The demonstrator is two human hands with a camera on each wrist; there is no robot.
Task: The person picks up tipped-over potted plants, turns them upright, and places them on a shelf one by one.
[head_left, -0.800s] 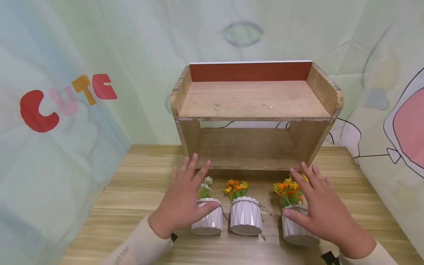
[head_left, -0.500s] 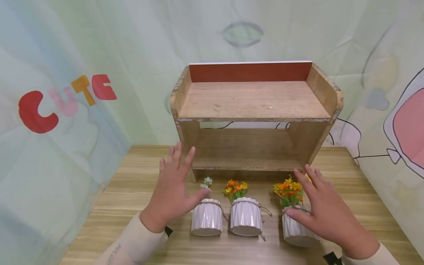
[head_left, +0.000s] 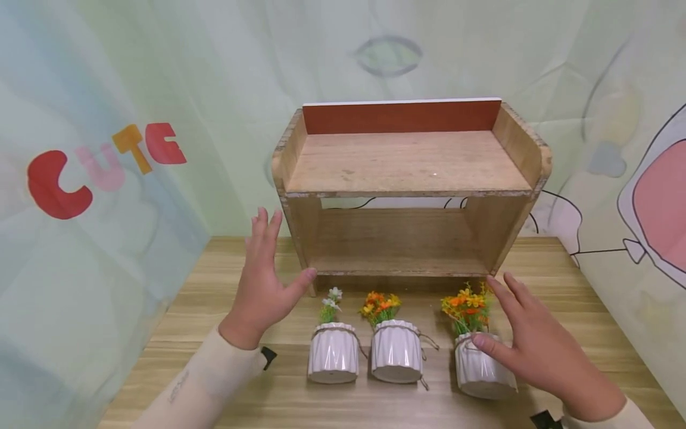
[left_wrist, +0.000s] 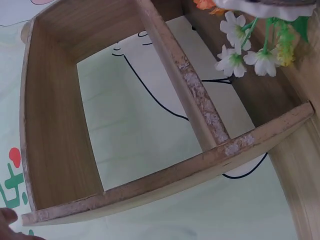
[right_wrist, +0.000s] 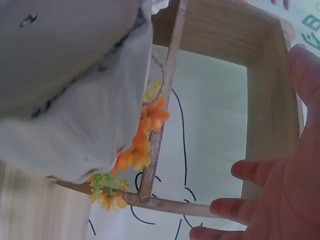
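Note:
Three white ribbed pots with artificial flowers and twine stand in a row before a wooden shelf [head_left: 407, 161]. White flowers fill the left pot [head_left: 333, 354]; orange and yellow ones fill the middle pot [head_left: 396, 353] and the right pot [head_left: 479, 372]. My left hand [head_left: 262, 292] is raised left of the shelf's front corner, fingers straight and thumb spread, holding nothing. Over the right pot's right side, my right hand [head_left: 541, 339] has its fingers extended and thumb overlapping the pot. Seen from the right wrist, the right hand [right_wrist: 280, 200] shows spread fingers beside that pot [right_wrist: 90, 125].
The shelf has two levels, with a reddish-brown board [head_left: 402, 117] along the back of the upper one. Beneath everything lies a wood-grain table [head_left: 214, 310]. A printed cloth [head_left: 225, 107] hangs behind and at both sides.
My left hand has moved left and up, away from the white-flowered pot, uncovering it. My right hand has shifted slightly right and down. The pots and shelf keep their places.

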